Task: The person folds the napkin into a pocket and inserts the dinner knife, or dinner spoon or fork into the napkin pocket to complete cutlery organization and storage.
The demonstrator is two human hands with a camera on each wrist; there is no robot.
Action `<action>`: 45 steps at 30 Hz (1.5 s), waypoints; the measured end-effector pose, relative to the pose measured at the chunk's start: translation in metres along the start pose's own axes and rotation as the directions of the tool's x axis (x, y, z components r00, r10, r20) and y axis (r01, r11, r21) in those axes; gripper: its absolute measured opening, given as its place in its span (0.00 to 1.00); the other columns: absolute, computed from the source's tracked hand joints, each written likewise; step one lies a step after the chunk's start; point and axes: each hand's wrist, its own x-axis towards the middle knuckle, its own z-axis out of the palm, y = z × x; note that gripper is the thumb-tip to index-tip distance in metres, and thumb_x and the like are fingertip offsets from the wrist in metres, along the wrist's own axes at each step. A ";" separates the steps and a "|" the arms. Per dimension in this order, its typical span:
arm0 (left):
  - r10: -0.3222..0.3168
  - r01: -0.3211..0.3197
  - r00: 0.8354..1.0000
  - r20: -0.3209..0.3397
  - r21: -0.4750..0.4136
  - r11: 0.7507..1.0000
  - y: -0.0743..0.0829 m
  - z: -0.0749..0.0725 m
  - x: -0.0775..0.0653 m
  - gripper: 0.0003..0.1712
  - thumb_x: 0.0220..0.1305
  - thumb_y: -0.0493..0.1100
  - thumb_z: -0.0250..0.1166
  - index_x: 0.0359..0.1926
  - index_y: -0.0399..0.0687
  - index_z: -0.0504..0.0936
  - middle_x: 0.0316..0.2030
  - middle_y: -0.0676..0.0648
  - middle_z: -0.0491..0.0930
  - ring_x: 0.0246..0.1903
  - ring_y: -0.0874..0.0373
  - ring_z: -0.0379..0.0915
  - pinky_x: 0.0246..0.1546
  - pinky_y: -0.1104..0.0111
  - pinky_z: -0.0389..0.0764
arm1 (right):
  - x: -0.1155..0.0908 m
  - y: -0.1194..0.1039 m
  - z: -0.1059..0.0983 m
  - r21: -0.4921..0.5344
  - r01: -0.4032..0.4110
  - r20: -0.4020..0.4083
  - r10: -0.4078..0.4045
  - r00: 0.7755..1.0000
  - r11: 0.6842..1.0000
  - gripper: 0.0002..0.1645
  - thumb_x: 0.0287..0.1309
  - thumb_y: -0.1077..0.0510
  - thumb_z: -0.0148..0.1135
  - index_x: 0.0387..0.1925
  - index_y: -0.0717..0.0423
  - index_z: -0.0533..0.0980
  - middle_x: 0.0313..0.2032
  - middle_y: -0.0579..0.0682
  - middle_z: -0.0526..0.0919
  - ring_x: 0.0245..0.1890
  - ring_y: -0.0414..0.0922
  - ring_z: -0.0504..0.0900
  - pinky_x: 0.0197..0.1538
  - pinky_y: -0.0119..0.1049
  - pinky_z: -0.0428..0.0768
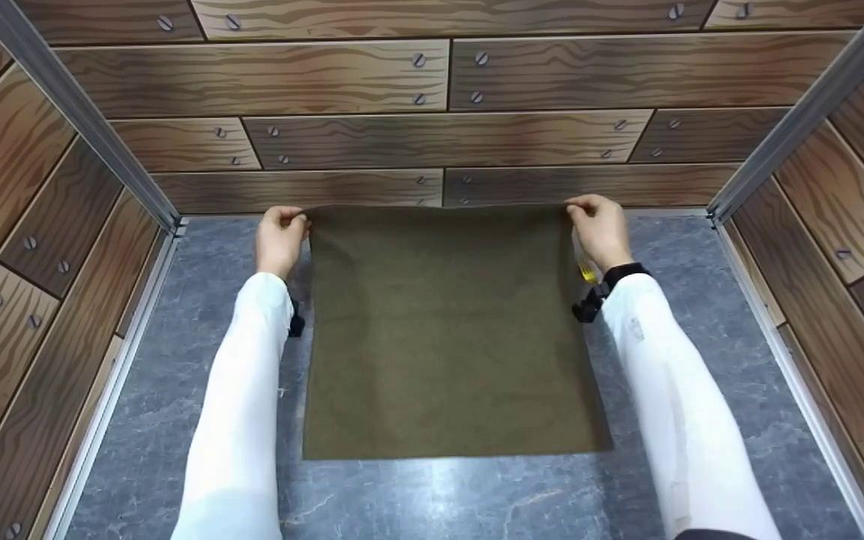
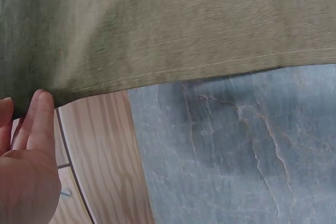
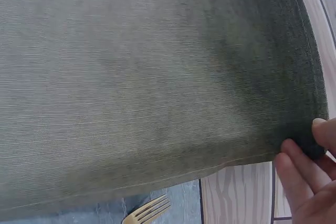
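An olive-green cloth (image 1: 447,337) with stitched hems spreads between both hands, its near edge lying toward the front of the grey marbled surface. My left hand (image 1: 280,238) pinches the far left corner; the left wrist view shows fingers (image 2: 41,124) at that corner. At the far right corner, my right hand (image 1: 601,229) pinches the cloth between thumb and fingers, also seen in the right wrist view as a hand (image 3: 312,174). The far edge is raised and pulled straight. A gold fork (image 3: 147,211) shows from beneath the cloth's right edge, its tines pointing outward.
Wood-plank-patterned panels (image 1: 447,75) enclose the back, left and right sides. Metal strips (image 1: 799,120) run along the corners. The grey marbled surface (image 1: 439,502) shows on both sides and in front of the cloth. White sleeves (image 1: 233,405) cover both arms.
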 end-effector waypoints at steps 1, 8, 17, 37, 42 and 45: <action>0.016 -0.016 1.000 -0.008 -0.014 1.000 0.001 0.000 0.001 0.13 0.74 0.31 0.56 0.55 0.27 0.77 0.46 0.37 0.79 0.47 0.50 0.80 0.53 0.64 0.82 | 0.000 -0.001 0.000 0.010 0.002 -0.005 -0.001 1.000 1.000 0.16 0.73 0.60 0.57 0.52 0.65 0.83 0.52 0.61 0.85 0.51 0.50 0.80 0.50 0.35 0.76; 0.101 -0.116 0.992 -0.078 -0.215 0.970 0.007 -0.001 0.005 0.12 0.72 0.28 0.54 0.52 0.25 0.76 0.52 0.34 0.78 0.47 0.51 0.77 0.58 0.58 0.80 | 0.001 -0.001 0.000 0.161 0.113 -0.066 -0.103 0.992 0.980 0.14 0.72 0.65 0.57 0.52 0.68 0.82 0.60 0.59 0.81 0.59 0.50 0.79 0.59 0.33 0.77; 0.056 -0.047 0.997 0.059 -0.138 0.989 -0.012 -0.026 -0.023 0.13 0.72 0.29 0.55 0.52 0.23 0.75 0.53 0.30 0.78 0.49 0.50 0.80 0.57 0.64 0.81 | -0.024 0.019 -0.001 0.120 0.242 -0.046 -0.238 0.970 0.963 0.11 0.68 0.68 0.62 0.48 0.66 0.84 0.57 0.58 0.83 0.58 0.52 0.80 0.61 0.32 0.77; 0.332 -0.408 0.888 0.318 0.212 0.888 -0.063 -0.074 -0.119 0.09 0.65 0.28 0.64 0.44 0.39 0.86 0.47 0.43 0.87 0.49 0.50 0.83 0.51 0.75 0.80 | -0.130 0.062 -0.033 -0.038 0.371 0.023 -0.371 0.928 0.928 0.12 0.64 0.70 0.66 0.48 0.60 0.87 0.54 0.52 0.86 0.56 0.52 0.83 0.55 0.16 0.73; 0.354 -0.466 0.847 0.397 0.233 0.854 -0.078 -0.085 -0.140 0.10 0.63 0.25 0.66 0.42 0.40 0.87 0.50 0.43 0.86 0.51 0.47 0.83 0.54 0.69 0.81 | -0.154 0.068 -0.041 -0.084 0.408 0.087 -0.402 0.912 0.909 0.14 0.61 0.71 0.69 0.47 0.59 0.88 0.54 0.51 0.86 0.56 0.53 0.83 0.57 0.15 0.69; 0.327 -0.466 0.838 0.437 0.261 0.845 -0.087 -0.091 -0.150 0.10 0.62 0.25 0.67 0.42 0.40 0.86 0.51 0.43 0.86 0.51 0.46 0.82 0.54 0.64 0.82 | -0.167 0.075 -0.040 -0.120 0.437 0.128 -0.422 0.897 0.892 0.15 0.57 0.72 0.71 0.46 0.59 0.88 0.53 0.52 0.87 0.54 0.54 0.83 0.57 0.14 0.67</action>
